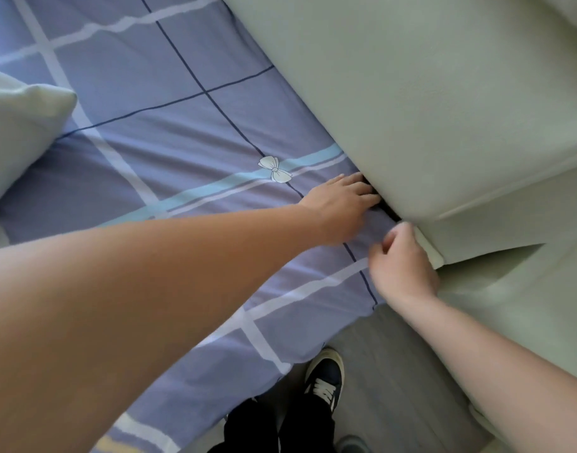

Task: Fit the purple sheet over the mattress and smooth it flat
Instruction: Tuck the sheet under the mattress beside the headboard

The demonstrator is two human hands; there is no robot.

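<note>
Subject: person, head view.
- Arms: both forearms bare from the frame edge to the wrist. Left grip and right grip are bare too.
- Legs: black trousers, plain fabric. The hem falls over the top of the shoe.
- Footwear: one low sneaker with a dark upper, navy or black. It has a cream sole and toe rim, and white laces crossed in flat rows.

No readable text, labels, brands or numbers appear anywhere.
</note>
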